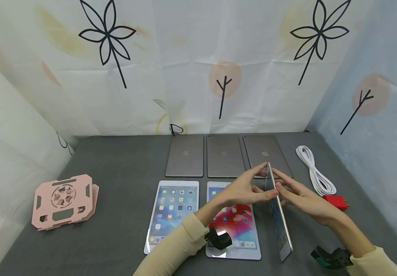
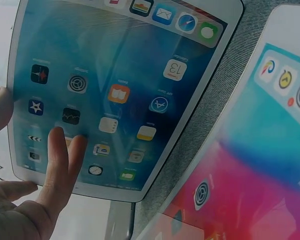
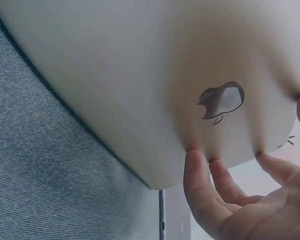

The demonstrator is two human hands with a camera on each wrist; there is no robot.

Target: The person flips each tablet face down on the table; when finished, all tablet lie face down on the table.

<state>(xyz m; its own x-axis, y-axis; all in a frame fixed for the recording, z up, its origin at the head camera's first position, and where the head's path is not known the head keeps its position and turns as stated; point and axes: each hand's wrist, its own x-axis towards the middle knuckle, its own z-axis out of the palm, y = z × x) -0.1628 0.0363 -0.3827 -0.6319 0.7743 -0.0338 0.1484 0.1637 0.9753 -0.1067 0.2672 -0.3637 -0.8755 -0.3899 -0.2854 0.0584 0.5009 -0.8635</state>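
Note:
A tablet [image 1: 281, 226] stands tilted up on its long edge at the right, its screen turned left. My left hand [image 1: 245, 188] holds it from the screen side; in the left wrist view two fingertips [image 2: 57, 145] touch the lit screen and the thumb lies at the edge. My right hand [image 1: 305, 197] holds it from the back; in the right wrist view fingertips [image 3: 194, 165] press the pale back near the apple logo [image 3: 222, 102]. Left of it lie two white tablets, face up: one with a blue screen [image 1: 174, 214], one with a red screen [image 1: 243, 220], partly hidden by my left arm.
Three grey tablets [image 1: 184, 157] lie face down along the back of the grey table [image 1: 122, 161]. A coiled white cable [image 1: 317, 172] and a red charger plug [image 1: 336, 201] are at the right. A pink stand [image 1: 64, 201] lies at the left. Fabric walls surround the table.

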